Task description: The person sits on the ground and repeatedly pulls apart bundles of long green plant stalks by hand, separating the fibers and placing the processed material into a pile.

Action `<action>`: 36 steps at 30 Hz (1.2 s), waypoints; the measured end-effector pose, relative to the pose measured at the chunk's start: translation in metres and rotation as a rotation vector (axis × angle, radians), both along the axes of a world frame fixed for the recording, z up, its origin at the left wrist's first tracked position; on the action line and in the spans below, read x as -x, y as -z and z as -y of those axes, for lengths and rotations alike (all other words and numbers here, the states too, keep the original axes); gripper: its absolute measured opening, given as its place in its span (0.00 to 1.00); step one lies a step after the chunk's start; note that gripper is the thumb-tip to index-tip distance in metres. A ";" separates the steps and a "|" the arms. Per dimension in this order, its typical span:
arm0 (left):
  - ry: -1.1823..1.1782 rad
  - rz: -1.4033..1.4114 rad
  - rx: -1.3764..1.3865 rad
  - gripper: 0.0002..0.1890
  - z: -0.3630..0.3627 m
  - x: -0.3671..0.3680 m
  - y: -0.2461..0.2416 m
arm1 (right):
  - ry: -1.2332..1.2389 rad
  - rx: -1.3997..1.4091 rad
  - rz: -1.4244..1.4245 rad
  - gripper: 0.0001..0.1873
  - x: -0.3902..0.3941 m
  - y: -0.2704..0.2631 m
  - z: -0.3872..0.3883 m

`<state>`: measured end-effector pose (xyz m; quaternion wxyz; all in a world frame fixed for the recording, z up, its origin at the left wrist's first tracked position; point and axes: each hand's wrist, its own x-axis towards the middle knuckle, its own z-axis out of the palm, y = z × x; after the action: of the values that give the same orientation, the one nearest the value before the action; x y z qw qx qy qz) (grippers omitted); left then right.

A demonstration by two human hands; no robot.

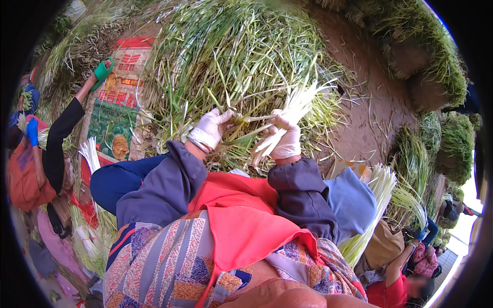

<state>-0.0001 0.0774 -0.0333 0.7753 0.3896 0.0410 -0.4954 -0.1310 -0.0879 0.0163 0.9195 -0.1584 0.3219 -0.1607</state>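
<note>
My left hand, in a thin white glove, pinches the leafy end of a green stalk between thumb and fingers. My right hand, gloved the same way, is closed around a bundle of pale, peeled-looking vegetable stalks. Their cut ends stick out below the fist and the thin tips fan out above it. A pale stem spans the gap between both hands. Just beyond them lies a large heap of long green leafy stalks, perhaps garlic plants. A red cloth apron covers my lap.
A printed woven sack lies left of the heap, with a person's green slipper at its edge. Long pale stalks lie by my right knee. Bare brown soil stretches right. Co-workers sit at left and lower right.
</note>
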 end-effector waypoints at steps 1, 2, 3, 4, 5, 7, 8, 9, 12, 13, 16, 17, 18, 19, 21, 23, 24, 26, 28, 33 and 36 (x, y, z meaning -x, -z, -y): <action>-0.017 0.036 0.026 0.08 -0.003 -0.010 0.006 | 0.017 -0.010 0.031 0.08 0.000 -0.003 0.003; -0.045 -0.003 -0.066 0.08 -0.010 -0.022 0.013 | 0.047 -0.067 0.119 0.10 0.004 -0.008 0.012; -0.055 -0.015 -0.029 0.08 -0.018 -0.036 0.020 | 0.123 0.061 0.134 0.08 0.004 -0.010 0.021; -0.096 -0.001 -0.143 0.09 -0.025 -0.048 0.029 | 0.167 0.092 0.179 0.08 0.009 -0.013 0.032; -0.126 0.019 -0.193 0.09 -0.035 -0.061 0.039 | 0.218 0.115 0.233 0.08 0.013 -0.015 0.044; -0.135 -0.030 -0.281 0.09 -0.056 -0.095 0.063 | 0.280 0.103 0.226 0.07 0.024 -0.019 0.067; -0.221 0.004 -0.364 0.08 -0.063 -0.110 0.078 | 0.279 0.186 0.284 0.06 0.030 -0.022 0.078; -0.298 0.038 -0.414 0.08 -0.069 -0.123 0.095 | 0.282 0.193 0.352 0.04 0.037 -0.025 0.089; -0.308 0.088 -0.659 0.07 -0.084 -0.164 0.141 | 0.342 0.231 0.407 0.04 0.055 -0.045 0.115; -0.342 0.105 -0.694 0.06 -0.086 -0.177 0.153 | 0.365 0.238 0.420 0.04 0.061 -0.054 0.121; -0.302 0.417 -0.891 0.12 -0.102 -0.205 0.158 | 0.435 0.267 0.469 0.04 0.081 -0.077 0.136; -0.141 0.618 -1.170 0.14 -0.106 -0.207 0.149 | 0.450 0.271 0.481 0.04 0.085 -0.081 0.138; 0.060 0.814 -1.387 0.17 -0.113 -0.208 0.132 | 0.456 0.267 0.487 0.04 0.087 -0.082 0.138; 0.291 0.966 -1.639 0.20 -0.113 -0.206 0.112 | 0.461 0.256 0.487 0.04 0.087 -0.081 0.138; 0.797 0.641 -1.226 0.24 -0.087 -0.179 0.070 | 0.477 0.225 0.479 0.04 0.082 -0.074 0.131; 1.171 1.324 -1.464 0.24 -0.041 -0.158 0.017 | 0.428 0.197 0.282 0.05 0.069 -0.061 0.119; 1.037 1.198 -1.526 0.25 -0.013 -0.149 -0.009 | 0.353 0.233 0.274 0.05 0.062 -0.056 0.112; 0.576 1.693 -1.176 0.21 0.028 -0.120 -0.050 | 0.302 0.253 0.195 0.08 0.052 -0.049 0.098; 0.423 1.807 -0.458 0.18 0.056 -0.079 -0.066 | 0.181 0.151 0.237 0.08 0.044 -0.043 0.089; 1.122 0.160 -0.036 0.45 0.050 -0.003 -0.046 | 0.167 0.101 0.101 0.07 0.041 -0.029 0.086; 0.923 -0.326 0.024 0.48 0.017 0.007 -0.032 | 0.131 0.150 -0.044 0.08 0.037 -0.015 0.088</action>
<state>-0.0073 0.0606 -0.0014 0.4629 0.2755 -0.0208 -0.8423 -0.1680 -0.1758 0.0314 0.8852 -0.2089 0.3390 -0.2406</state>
